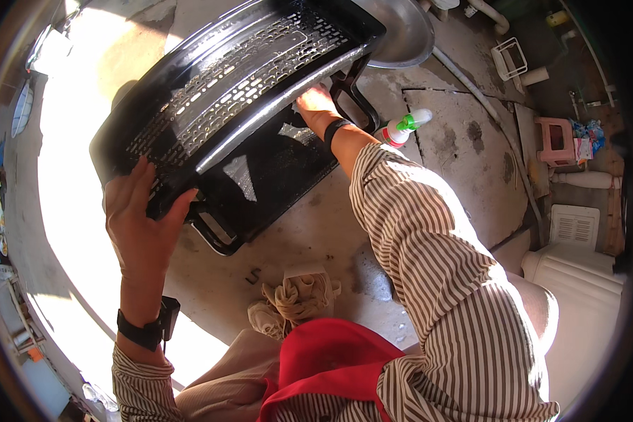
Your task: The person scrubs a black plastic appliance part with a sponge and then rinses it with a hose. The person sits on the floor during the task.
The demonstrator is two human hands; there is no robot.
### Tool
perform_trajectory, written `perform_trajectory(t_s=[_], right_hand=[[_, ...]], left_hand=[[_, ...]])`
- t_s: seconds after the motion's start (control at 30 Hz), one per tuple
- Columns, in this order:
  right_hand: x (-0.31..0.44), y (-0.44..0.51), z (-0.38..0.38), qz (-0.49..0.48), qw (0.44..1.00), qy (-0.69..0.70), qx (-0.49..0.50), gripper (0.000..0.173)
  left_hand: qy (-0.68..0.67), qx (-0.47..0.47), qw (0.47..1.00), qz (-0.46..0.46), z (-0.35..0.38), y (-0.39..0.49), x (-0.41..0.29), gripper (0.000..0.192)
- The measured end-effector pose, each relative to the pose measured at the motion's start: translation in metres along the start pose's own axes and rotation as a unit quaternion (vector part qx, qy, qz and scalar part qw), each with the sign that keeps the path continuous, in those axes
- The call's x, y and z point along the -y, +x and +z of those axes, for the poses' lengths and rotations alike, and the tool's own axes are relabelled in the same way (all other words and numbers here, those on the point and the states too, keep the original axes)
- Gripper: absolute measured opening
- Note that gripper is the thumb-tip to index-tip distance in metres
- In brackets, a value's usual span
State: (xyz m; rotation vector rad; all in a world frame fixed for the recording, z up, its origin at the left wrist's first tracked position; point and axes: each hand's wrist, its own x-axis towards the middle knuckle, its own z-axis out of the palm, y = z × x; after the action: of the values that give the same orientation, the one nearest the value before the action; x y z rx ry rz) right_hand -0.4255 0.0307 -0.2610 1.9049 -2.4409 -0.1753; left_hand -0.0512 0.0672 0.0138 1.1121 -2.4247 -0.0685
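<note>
A black, wet-looking perforated metal rack [232, 79], perhaps a grill body, stands tilted before me, with rows of slots along its panel. My left hand [142, 211] grips its left end, fingers over the slotted panel and thumb on the near side. Under the shiny near rim [279, 108] reaches my right hand [316, 100]; its fingers are largely hidden, and what they hold cannot be made out. Black loop-shaped legs or handles [216, 232] stick out at both ends. Below the rim, a dark lower panel [264, 184] catches patches of light.
A spray bottle with green head [409, 121] stands right of the rack, near a metal basin [401, 37]. Crumpled beige cloth [295, 298] lies on the concrete floor by my knees. Farther right are a hose [469, 84], a pink stool [554, 140] and a white plastic bin [575, 274].
</note>
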Motion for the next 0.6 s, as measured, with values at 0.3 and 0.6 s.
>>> perform_trajectory(t_s=[0.3, 0.6], right_hand=[[0.035, -0.037, 0.044, -0.015, 0.976, 0.008, -0.218, 0.034], [0.050, 0.043, 0.088, 0.174, 0.936, 0.291, -0.096, 0.036]], left_hand=[[0.032, 0.023, 0.999, 0.014, -0.006, -0.008, 0.004, 0.057], [0.032, 0.054, 0.997, 0.042, -0.002, 0.000, 0.003, 0.062]])
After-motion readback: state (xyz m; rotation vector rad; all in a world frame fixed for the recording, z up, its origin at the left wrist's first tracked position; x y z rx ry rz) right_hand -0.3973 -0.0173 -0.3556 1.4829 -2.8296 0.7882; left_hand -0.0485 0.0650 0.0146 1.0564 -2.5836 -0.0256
